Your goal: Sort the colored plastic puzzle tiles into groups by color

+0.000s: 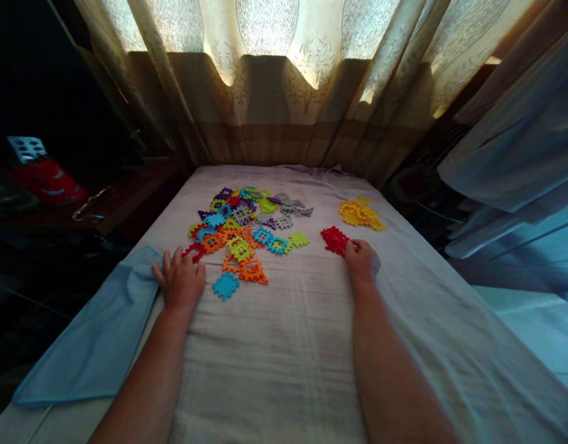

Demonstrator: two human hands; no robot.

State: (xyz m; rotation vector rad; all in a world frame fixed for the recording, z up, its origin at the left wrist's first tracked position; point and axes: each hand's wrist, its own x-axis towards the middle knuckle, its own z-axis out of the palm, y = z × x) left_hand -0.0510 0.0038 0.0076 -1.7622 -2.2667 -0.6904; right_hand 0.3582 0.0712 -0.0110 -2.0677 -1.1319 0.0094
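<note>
My left hand (179, 280) lies with its fingers spread at the near left edge of a mixed pile of toothed plastic building tiles (242, 213). Its fingertips are beside a red tile (194, 251), and I cannot tell whether they touch. On the right, my right hand (363, 259) is closed at the edge of a small red tile heap (334, 239), thumb and fingers pinching a red tile there. Close to my left hand are orange tiles (252, 270), a lime window tile (240, 248) and a flat blue tile (225, 285).
A heap of yellow tiles (360, 213) sits at the far right of the cloth-covered surface (274, 357). Grey tiles (290, 205) lie behind the mixed pile. A light blue cloth bag (94, 339) drapes over the left edge. Curtains (265, 98) hang behind.
</note>
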